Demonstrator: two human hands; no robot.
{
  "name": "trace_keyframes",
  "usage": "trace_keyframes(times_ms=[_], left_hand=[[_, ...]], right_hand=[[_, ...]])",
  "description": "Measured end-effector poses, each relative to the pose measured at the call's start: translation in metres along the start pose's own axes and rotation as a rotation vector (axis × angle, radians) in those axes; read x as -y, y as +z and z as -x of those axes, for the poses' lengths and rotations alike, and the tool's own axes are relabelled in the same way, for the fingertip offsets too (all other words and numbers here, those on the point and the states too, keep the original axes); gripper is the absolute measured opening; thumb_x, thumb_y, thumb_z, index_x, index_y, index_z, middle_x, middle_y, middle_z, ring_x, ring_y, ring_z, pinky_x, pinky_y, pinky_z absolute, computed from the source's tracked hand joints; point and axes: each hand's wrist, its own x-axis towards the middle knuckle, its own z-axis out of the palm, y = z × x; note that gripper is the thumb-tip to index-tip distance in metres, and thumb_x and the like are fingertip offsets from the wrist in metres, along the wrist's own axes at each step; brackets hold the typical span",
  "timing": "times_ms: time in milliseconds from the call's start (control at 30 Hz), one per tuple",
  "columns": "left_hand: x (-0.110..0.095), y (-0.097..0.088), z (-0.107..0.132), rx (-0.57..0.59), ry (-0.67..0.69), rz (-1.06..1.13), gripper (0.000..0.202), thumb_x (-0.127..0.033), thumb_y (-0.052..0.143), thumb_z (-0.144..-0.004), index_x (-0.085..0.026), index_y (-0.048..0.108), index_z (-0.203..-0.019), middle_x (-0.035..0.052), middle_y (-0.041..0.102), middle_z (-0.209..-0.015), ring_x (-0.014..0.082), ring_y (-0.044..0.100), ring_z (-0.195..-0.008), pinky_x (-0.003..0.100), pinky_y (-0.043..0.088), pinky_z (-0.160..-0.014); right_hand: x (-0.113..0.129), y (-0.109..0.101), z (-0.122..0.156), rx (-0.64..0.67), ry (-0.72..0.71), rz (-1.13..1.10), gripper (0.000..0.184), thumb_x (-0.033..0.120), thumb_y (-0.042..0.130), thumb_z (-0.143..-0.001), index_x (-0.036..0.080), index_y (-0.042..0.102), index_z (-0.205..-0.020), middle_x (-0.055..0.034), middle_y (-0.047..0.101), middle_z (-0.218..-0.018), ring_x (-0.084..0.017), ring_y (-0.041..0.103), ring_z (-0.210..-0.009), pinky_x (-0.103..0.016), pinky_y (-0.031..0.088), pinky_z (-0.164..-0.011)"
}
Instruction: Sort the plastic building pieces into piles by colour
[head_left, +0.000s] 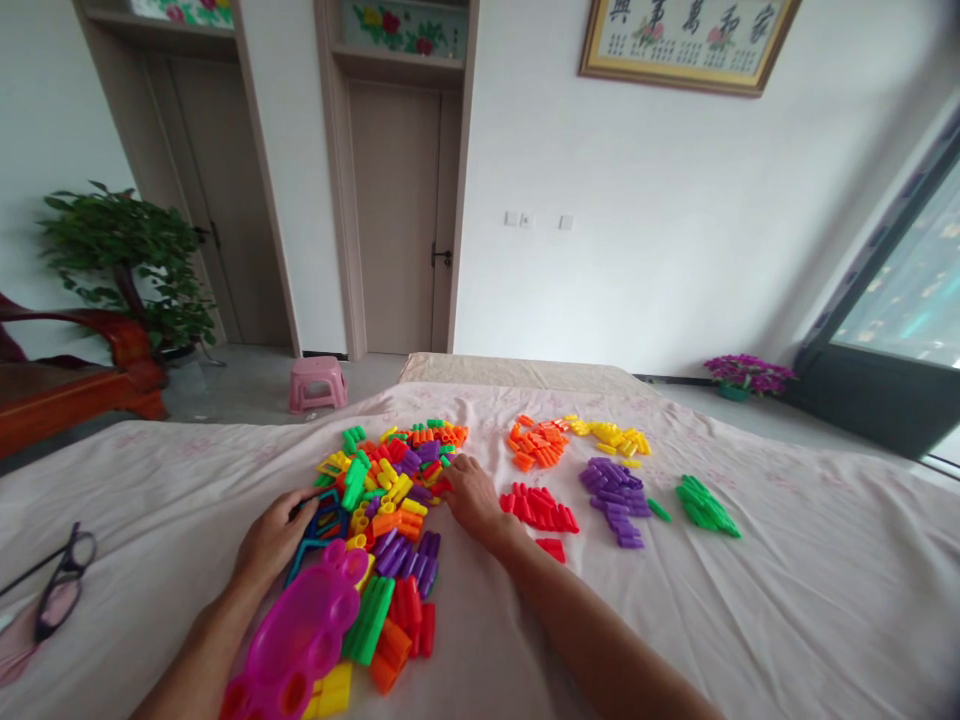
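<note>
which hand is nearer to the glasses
Left. The left hand is to the right of the glasses; the right hand is farther right, across the mixed pile.

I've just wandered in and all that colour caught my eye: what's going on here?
Someone's left hand is at a blue frame beside a mixed-colour pile of plastic pieces; the right hand is at the pile's right edge. Whether either grips anything is unclear. Farther right on the cloth lie separate groups: orange pieces, yellow pieces, red pieces, purple pieces and green pieces.
</note>
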Motion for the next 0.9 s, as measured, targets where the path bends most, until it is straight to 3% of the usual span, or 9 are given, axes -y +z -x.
trace_keyframes(times_ms=[100,233,400,533,700,900], left_hand=[[0.002,0.001,-0.002,0.003,-0.008,-0.003,0.044,-0.052,0.045,-0.084,-0.026,0.069,-0.111,0.0029,0.074,-0.109,0.0225,0.068,-0.099,0.029,0.051,-0.087],[0.003,0.001,-0.002,0.006,-0.017,-0.002,0.044,-0.051,0.045,-0.084,-0.026,0.069,-0.112,0.0030,0.073,-0.112,0.0229,0.067,-0.103,0.030,0.050,-0.088],[0.000,0.000,-0.001,0.002,-0.022,-0.020,0.044,-0.052,0.045,-0.084,-0.027,0.069,-0.111,0.0024,0.073,-0.112,0.0228,0.067,-0.102,0.030,0.050,-0.087],[-0.002,-0.001,0.000,0.005,-0.032,-0.023,0.044,-0.052,0.045,-0.084,-0.026,0.070,-0.109,0.0030,0.073,-0.112,0.0233,0.067,-0.103,0.030,0.049,-0.088],[-0.002,-0.001,0.002,0.005,-0.025,-0.015,0.046,-0.052,0.043,-0.085,-0.025,0.068,-0.112,0.0032,0.071,-0.116,0.0225,0.064,-0.109,0.030,0.047,-0.093],[-0.002,0.000,0.001,-0.007,-0.014,-0.007,0.046,-0.051,0.043,-0.085,-0.023,0.069,-0.110,0.0042,0.071,-0.115,0.0219,0.064,-0.108,0.029,0.046,-0.095]], right_hand=[[-0.004,-0.009,0.007,-0.036,0.031,-0.116,0.009,0.021,0.062,-0.085,0.023,0.064,-0.094,-0.0035,0.064,-0.099,-0.017,0.060,-0.091,-0.025,0.044,-0.074],[-0.023,-0.036,0.023,-0.110,0.103,-0.210,0.009,0.025,0.058,-0.088,0.022,0.062,-0.095,-0.0008,0.069,-0.088,-0.016,0.063,-0.078,-0.024,0.043,-0.066],[-0.068,-0.067,0.055,-0.217,0.289,-0.092,0.019,0.015,0.055,-0.081,0.020,0.063,-0.097,-0.0047,0.071,-0.097,-0.020,0.065,-0.089,-0.029,0.046,-0.075],[-0.090,-0.072,0.076,-0.150,0.351,-0.026,0.021,0.025,0.059,-0.081,0.021,0.066,-0.100,-0.0058,0.071,-0.096,-0.022,0.065,-0.089,-0.031,0.046,-0.076],[-0.086,-0.072,0.080,-0.101,0.280,0.004,0.020,0.030,0.051,-0.090,0.022,0.069,-0.091,-0.0052,0.071,-0.098,-0.020,0.064,-0.092,-0.031,0.044,-0.084],[-0.055,-0.069,0.073,-0.133,0.149,-0.005,0.022,0.028,0.048,-0.094,0.021,0.069,-0.092,-0.0060,0.070,-0.102,-0.020,0.060,-0.098,-0.032,0.041,-0.090]])
